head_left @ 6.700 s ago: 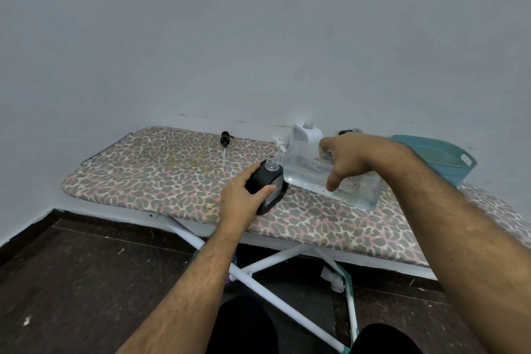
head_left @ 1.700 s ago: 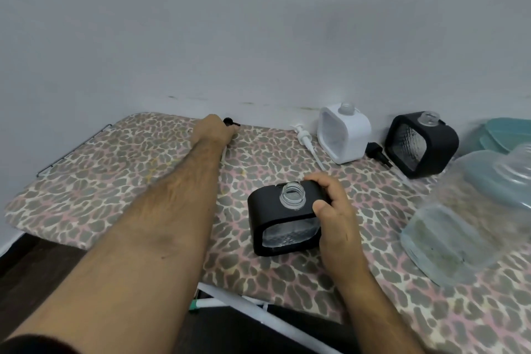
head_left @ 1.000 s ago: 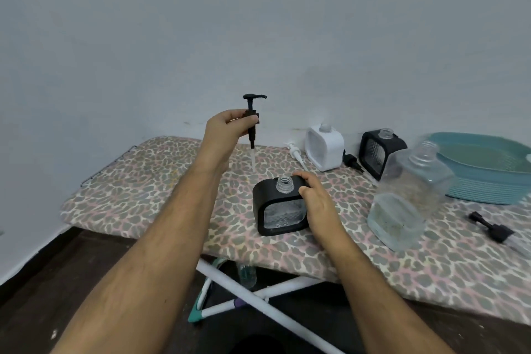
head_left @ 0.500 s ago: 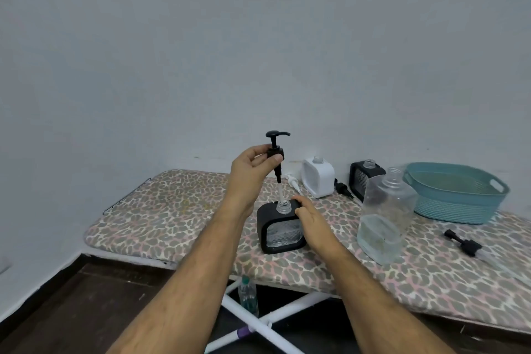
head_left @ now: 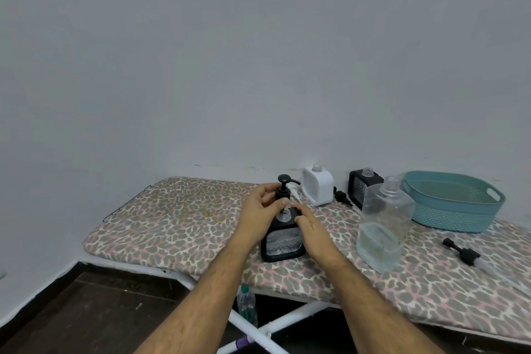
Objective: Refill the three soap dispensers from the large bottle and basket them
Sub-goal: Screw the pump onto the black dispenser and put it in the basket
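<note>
The left hand (head_left: pixel 260 205) pinches a black pump (head_left: pixel 283 190) by its collar, thumb and fingers curled round it, and holds it upright just above the open neck of the black dispenser (head_left: pixel 283 241). The pump's tube appears to run down into that neck, though the collar stands above the thread and is not seated. The right hand (head_left: pixel 311 227) grips the dispenser's right shoulder and side, fingers bent over its top edge.

The dispenser stands near the front edge of the ironing board (head_left: pixel 178 224), and clear liquid shows in its ribbed window. Behind it, towards the wall, stands a white dispenser (head_left: pixel 317 190), uncapped, with a white pump (head_left: pixel 294 190) lying between the two, mostly hidden behind the hand. To the right of the white one a second black pump (head_left: pixel 342 198) lies on the board, and beyond it a second black dispenser (head_left: pixel 363 188), also uncapped. Right of the held dispenser the large bottle (head_left: pixel 383 227) stands open, about a third full. Farther right sits the teal basket (head_left: pixel 451 210), and in front of it the bottle's black pump (head_left: pixel 462 251) lies on the board.

Under the board, below the dispenser, a small bottle (head_left: pixel 247 304) stands on the floor.
</note>
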The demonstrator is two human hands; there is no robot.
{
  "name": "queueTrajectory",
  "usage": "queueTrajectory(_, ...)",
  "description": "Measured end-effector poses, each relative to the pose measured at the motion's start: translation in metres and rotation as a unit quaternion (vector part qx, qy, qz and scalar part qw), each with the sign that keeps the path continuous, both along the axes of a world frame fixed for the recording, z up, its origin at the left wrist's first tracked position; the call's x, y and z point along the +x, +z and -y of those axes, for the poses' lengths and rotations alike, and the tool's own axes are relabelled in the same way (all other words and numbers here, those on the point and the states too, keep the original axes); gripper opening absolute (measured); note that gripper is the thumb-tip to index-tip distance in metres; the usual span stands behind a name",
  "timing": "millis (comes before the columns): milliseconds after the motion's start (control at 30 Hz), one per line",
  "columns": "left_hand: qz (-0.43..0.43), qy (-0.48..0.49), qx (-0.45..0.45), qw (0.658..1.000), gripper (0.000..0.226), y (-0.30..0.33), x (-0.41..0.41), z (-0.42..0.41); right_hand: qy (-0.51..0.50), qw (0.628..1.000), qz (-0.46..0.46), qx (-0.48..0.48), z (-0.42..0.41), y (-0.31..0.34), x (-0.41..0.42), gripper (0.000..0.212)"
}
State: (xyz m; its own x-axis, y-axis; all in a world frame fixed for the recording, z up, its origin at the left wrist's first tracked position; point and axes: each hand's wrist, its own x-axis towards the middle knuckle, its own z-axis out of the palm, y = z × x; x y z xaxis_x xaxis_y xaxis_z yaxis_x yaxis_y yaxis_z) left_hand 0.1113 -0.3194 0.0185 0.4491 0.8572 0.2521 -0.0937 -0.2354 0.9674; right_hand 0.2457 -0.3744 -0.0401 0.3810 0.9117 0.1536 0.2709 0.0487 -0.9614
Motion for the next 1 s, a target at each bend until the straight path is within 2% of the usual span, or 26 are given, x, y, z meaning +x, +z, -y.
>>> queueTrajectory(200,-0.009,0.020,0.013,1.000,0.033,-0.003,0.003,-0.002,0.001,1.000,0.008,0.005,0.000,-0.002,0.000,0.046)
queueTrajectory(333,-0.066,0.030,0.030,0.997,0.036,-0.017,0.004,-0.002,0.002,1.000,0.017,0.004,0.000,0.000,0.001,0.042)
queueTrajectory(400,-0.095,0.044,0.055,0.993,0.037,-0.025,0.002,-0.002,0.004,1.000,0.020,0.006,0.000,-0.002,0.001,0.048)
queueTrajectory(500,-0.110,0.075,0.072,0.988,0.036,-0.031,0.000,-0.003,0.010,1.000,0.014,0.009,0.000,-0.003,0.001,0.045)
queueTrajectory(733,-0.138,0.039,0.085,0.986,0.044,-0.031,-0.005,-0.003,0.027,1.000,0.011,0.004,0.002,-0.001,0.002,0.043)
queueTrajectory(833,-0.157,0.037,0.099,0.982,0.047,-0.031,-0.008,0.001,0.039,0.999,0.018,-0.010,0.001,0.000,0.006,0.050)
queueTrajectory(1000,-0.139,0.096,0.107,0.980,0.049,-0.029,-0.004,0.006,0.057,0.998,0.008,-0.015,0.002,0.004,0.008,0.039)
